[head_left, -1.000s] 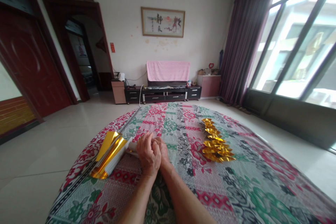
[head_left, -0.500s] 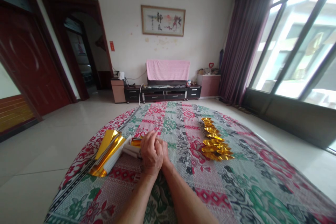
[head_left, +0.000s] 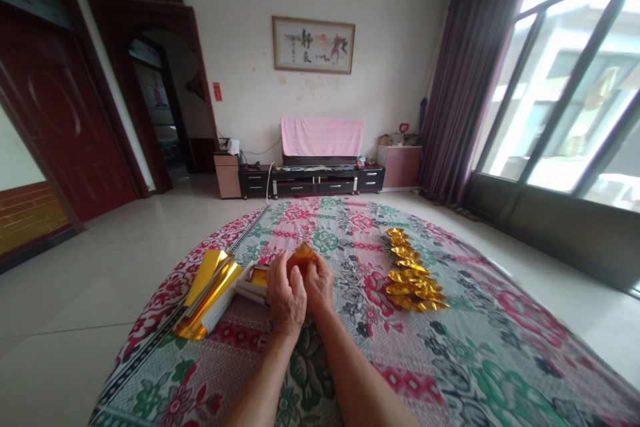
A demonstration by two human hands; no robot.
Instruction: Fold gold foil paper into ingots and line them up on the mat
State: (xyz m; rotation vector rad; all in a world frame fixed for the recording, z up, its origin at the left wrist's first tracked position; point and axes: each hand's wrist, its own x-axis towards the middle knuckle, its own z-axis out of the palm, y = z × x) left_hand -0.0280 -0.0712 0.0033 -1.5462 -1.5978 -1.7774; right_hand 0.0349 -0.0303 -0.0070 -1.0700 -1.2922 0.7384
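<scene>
My left hand (head_left: 285,297) and my right hand (head_left: 319,285) are side by side over the flowered cloth (head_left: 350,347), both pinching a sheet of gold foil paper (head_left: 301,257) that sticks up between the fingertips. Just left of my hands lies a stack of gold foil sheets (head_left: 210,293) with white backs showing. To the right, a row of folded gold paper ingots (head_left: 410,273) runs away from me on the cloth.
The cloth covers a round surface with tiled floor (head_left: 100,280) around it. A low dark TV cabinet (head_left: 310,180) under a pink cover stands at the far wall. Dark red doors (head_left: 60,120) are at left; tall windows (head_left: 565,100) with a purple curtain are at right.
My hands were clasped low over the stack; now they have lifted a gold sheet from it, and the sheet shows above my fingers.
</scene>
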